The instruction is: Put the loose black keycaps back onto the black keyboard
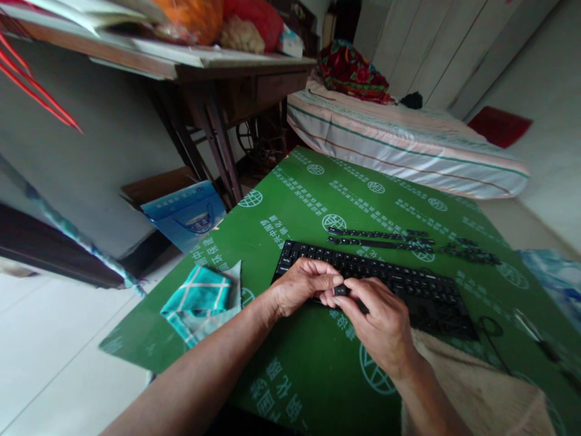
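Keycap (341, 290) near front edge of keyboard (422, 292)

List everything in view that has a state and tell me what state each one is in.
Left hand: closed, pinching a small black key
Right hand: closed, gripping the same key
Small black key: off the keyboard, held between both hands
Keyboard: lying flat, many keys in place
Loose keys: off, mostly lined up in rows
Checked cloth: folded
Red blanket: bundled up
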Tool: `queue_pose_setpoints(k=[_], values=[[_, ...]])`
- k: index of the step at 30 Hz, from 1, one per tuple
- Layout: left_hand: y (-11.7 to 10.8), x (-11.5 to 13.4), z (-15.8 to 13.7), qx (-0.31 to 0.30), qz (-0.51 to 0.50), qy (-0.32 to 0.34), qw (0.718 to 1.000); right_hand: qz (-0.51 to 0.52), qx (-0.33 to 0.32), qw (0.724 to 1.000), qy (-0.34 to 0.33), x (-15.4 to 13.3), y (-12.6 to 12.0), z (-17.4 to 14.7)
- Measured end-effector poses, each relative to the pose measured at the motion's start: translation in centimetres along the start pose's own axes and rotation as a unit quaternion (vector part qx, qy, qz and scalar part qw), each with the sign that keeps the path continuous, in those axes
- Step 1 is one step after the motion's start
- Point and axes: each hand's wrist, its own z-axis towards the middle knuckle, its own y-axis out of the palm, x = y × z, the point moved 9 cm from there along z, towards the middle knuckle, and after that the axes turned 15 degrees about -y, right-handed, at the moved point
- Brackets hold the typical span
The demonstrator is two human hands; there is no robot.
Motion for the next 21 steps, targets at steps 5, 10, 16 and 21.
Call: queue_pose_setpoints(k=[5,10,16,21], values=[[-0.1,-0.2,0.1,0.007,-0.005,-0.003,1.000,0.019,0.002,1.000,0.002,0.1,0.2,-0.2],[-0.3,-0.5,0.4,0.005,-0.002,-0.008,1.000,0.054,0.004,0.998,0.021,0.5,0.5,-0.5],[0.0,-0.6,0.6,-0.011,0.014,-0.015,1.000,0.078,-0.015,0.996,0.035,0.8,0.8,-0.8],[0.4,-0.7,0.5,-0.023,0.049,-0.033,0.998,0.124,-0.011,0.991,0.054,0.9,0.9,-1.4]])
